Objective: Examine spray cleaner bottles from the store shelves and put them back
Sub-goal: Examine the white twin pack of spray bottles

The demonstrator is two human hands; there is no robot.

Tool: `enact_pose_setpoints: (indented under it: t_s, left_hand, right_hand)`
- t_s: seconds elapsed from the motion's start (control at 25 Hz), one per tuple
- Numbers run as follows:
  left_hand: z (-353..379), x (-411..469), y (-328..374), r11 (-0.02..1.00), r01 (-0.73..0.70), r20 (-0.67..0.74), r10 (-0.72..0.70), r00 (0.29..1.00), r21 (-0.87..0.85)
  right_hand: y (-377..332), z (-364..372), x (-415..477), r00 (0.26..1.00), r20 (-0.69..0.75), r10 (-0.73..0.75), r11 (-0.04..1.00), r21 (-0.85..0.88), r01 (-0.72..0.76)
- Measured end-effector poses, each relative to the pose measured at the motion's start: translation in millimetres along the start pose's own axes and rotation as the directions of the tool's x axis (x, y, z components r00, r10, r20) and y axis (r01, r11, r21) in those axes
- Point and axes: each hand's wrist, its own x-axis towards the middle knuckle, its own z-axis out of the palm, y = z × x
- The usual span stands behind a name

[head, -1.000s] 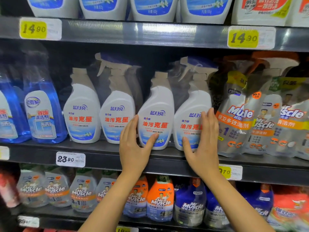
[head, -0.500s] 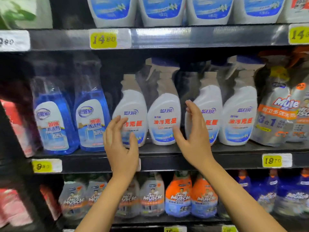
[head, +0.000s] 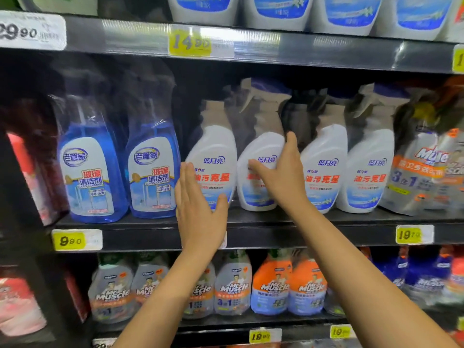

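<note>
Several white spray cleaner bottles with blue and red labels stand in a row on the middle shelf. My left hand is raised with straight fingers in front of the leftmost white bottle, covering its lower left. My right hand lies against the second white bottle, thumb across the label and straight fingers reaching along its right side. Whether the left hand touches its bottle is unclear. Two more white bottles stand to the right.
Two blue glass cleaner bottles stand left of the white ones. Grey Mr Muscle packs crowd the right end. The shelf above hangs low over the spray heads. The lower shelf holds several Mr Muscle bottles.
Both hands moved left along the row, from the third and fourth white bottles to the first and second. The view swung left with them, bringing both blue bottles fully into sight.
</note>
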Motion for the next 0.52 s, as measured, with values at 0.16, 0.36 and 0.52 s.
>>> enact_pose_setpoints:
  t_s: [0.16, 0.36, 0.52]
  left_hand:
    - [-1.9, 1.2, -4.2, 0.993, 0.002, -0.028, -0.005, 1.0, -0.116]
    - [5.9, -1.5, -11.5, 0.98, 0.073, 0.022, -0.07, 0.997, -0.188]
    - [6.0, 2.5, -15.1, 0.963, 0.121, 0.031, -0.117, 0.993, -0.243]
  right_hand:
    - [-5.0, -12.8, -2.5, 0.996, -0.075, -0.054, 0.954, -0.299, 0.029]
    - [-9.5, -29.5, -8.3, 0.99, -0.088, -0.11, 0.974, -0.208, 0.09]
    - [-1.9, -15.1, -29.2, 0.995, 0.053, -0.086, 0.974, 0.216, 0.073]
